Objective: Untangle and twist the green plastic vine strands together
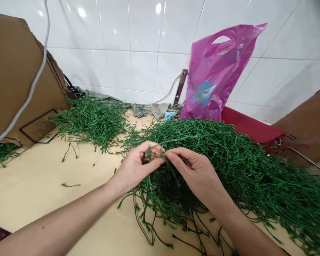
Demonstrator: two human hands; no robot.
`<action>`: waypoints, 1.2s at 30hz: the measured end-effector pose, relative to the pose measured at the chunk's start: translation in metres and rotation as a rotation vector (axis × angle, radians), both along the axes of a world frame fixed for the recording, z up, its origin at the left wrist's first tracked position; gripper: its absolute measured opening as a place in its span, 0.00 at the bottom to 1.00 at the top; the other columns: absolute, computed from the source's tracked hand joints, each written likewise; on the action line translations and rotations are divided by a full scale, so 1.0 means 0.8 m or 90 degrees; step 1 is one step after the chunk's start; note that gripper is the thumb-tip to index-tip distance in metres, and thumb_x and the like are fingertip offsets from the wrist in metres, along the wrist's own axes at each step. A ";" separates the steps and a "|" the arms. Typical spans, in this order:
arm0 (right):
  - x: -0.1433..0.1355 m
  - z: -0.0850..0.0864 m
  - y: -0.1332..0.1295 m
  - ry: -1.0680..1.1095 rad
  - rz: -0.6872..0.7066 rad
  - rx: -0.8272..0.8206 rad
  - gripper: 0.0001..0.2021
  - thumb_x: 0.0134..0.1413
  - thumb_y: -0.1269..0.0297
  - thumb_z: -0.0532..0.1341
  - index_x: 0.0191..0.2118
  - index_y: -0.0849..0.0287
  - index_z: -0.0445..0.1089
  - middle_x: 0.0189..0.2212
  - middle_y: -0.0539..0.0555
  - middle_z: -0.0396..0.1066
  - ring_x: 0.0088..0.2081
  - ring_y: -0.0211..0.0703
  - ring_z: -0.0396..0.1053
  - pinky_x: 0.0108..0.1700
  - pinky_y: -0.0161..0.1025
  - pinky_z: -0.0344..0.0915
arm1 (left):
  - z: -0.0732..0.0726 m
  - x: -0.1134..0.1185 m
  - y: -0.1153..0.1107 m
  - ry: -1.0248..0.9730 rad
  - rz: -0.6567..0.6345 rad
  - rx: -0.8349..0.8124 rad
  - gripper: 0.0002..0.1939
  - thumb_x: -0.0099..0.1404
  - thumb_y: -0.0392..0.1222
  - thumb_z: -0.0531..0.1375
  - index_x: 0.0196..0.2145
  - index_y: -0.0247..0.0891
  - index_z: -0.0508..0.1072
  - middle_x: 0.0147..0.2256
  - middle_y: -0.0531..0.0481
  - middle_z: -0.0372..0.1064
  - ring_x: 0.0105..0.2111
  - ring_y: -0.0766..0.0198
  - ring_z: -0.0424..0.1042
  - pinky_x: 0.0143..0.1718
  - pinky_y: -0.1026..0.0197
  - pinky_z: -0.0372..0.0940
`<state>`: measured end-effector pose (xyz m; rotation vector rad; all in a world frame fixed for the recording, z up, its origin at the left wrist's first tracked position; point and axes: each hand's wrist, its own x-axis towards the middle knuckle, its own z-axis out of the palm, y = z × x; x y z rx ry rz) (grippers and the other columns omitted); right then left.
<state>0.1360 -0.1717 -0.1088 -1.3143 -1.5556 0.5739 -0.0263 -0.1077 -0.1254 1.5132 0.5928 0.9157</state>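
In the head view, my left hand [140,161] is closed, thumb and fingers pinching thin green stems [162,151] that look like artificial plant pieces. My right hand [196,169] meets it fingertip to fingertip, also pinched on the stems. The exact point where the pieces join or cross is partly hidden by my fingers. Both hands are held just above a large heap of similar green stems [245,160], which spreads to the right and toward me. Loose strands hang and lie below my hands.
A smaller green pile [93,121] lies to the left, beside a cardboard box [21,71] with a white cable [38,74] in front. Behind the heap stand a purple plastic bag [216,78] and a red case [253,124]. One loose stem [70,185] lies on the tabletop [42,192].
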 end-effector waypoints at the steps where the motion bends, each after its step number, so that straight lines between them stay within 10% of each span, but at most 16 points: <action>1: 0.000 0.001 0.000 -0.005 0.003 0.009 0.09 0.64 0.63 0.59 0.34 0.55 0.76 0.32 0.48 0.77 0.35 0.38 0.73 0.40 0.33 0.67 | 0.000 0.000 0.001 -0.006 0.001 0.004 0.08 0.62 0.38 0.64 0.38 0.38 0.70 0.33 0.54 0.67 0.33 0.68 0.65 0.36 0.65 0.60; 14: 0.003 -0.008 0.005 -0.051 -0.035 0.043 0.07 0.56 0.63 0.65 0.41 0.53 0.79 0.43 0.54 0.78 0.47 0.48 0.73 0.48 0.45 0.68 | -0.005 -0.006 -0.001 0.100 0.046 0.158 0.12 0.62 0.29 0.58 0.42 0.40 0.72 0.33 0.55 0.66 0.34 0.68 0.64 0.34 0.65 0.57; 27: 0.003 -0.007 0.007 -0.096 -0.034 0.122 0.06 0.53 0.69 0.61 0.27 0.54 0.67 0.44 0.54 0.80 0.57 0.53 0.70 0.62 0.54 0.63 | 0.001 -0.002 -0.008 0.010 -0.012 -0.028 0.08 0.63 0.41 0.65 0.39 0.37 0.71 0.34 0.52 0.69 0.34 0.67 0.66 0.35 0.65 0.60; 36: 0.000 -0.015 0.009 -0.197 -0.105 0.214 0.06 0.56 0.73 0.61 0.35 0.55 0.73 0.34 0.52 0.79 0.39 0.45 0.76 0.45 0.41 0.73 | 0.001 0.003 0.000 0.027 0.019 -0.115 0.11 0.58 0.42 0.68 0.36 0.35 0.74 0.27 0.56 0.66 0.27 0.70 0.61 0.30 0.67 0.56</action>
